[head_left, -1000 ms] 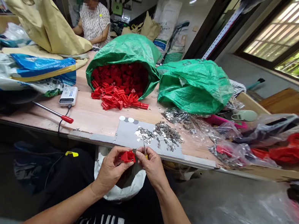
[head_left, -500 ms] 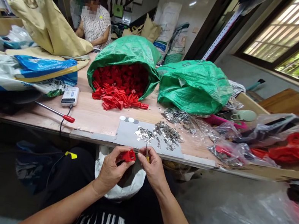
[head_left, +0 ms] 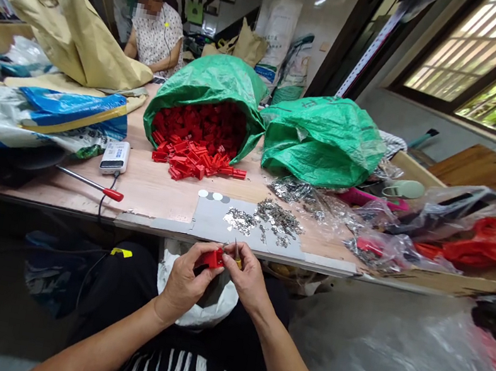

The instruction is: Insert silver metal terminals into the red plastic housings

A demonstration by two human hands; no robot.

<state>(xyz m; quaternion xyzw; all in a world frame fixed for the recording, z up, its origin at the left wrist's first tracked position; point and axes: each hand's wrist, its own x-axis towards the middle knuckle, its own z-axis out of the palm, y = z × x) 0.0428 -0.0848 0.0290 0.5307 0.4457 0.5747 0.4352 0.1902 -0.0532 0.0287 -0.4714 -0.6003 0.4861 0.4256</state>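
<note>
Over an open white bag [head_left: 218,314] at the table's front edge, my left hand [head_left: 187,277] grips a red plastic part [head_left: 212,259] between thumb and fingers. My right hand [head_left: 246,275] is closed on a thin pointed metal tool with a yellowish handle [head_left: 238,262], its tip pointing up. The right fingertips touch the near end of the red part; whether they also pinch a small metal piece cannot be made out. Just beyond my hands, small silvery metal pieces [head_left: 278,218] lie heaped on a grey sheet [head_left: 207,222].
A green sack [head_left: 219,75] spills red parts [head_left: 190,159] onto the table. Beside it slumps another green sack [head_left: 323,141]. A red-tipped metal rod [head_left: 89,183] and a white device [head_left: 114,157] lie left; plastic bags [head_left: 487,247] crowd the right. A person [head_left: 157,35] sits across the table.
My right hand has moved left, bringing its fingertips against the red part. The pointed tool now tilts more to the left. My left hand has stayed nearly still.
</note>
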